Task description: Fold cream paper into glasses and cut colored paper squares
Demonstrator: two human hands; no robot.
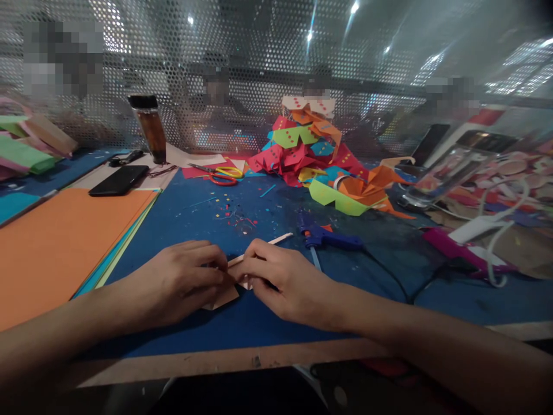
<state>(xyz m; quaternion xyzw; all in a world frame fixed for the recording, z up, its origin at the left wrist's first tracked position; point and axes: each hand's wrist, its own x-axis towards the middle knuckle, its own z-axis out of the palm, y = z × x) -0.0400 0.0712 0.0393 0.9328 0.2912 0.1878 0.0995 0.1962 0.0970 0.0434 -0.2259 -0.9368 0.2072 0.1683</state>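
**Two hands, one paper piece, pinched from both sides**

Down near the front edge of the blue mat (242, 325), gripping one pale paper piece (224, 298) with the left hand (181, 282) and the right hand (283, 282) together. Fingertips of both closed tight on it, meeting almost tip to tip over the middle. Lying squarely between the two hands, then, no nearer to one than the other. Running long from a near-left corner below the left fingers, up and away to the right, with a thin tip poking out past the right knuckles.

Just beyond that tip, one blue glue gun (330, 237); farther right, one pink glue gun (458, 251). Off to the left, one stack of coloured sheets (56, 248), orange on top, with one black phone (118, 180) at its far corner. Farther back, one pair of scissors (224, 174), one dark bottle (151, 127) and one heap of folded papers (319, 155), all in front of the mesh screen (259, 57).
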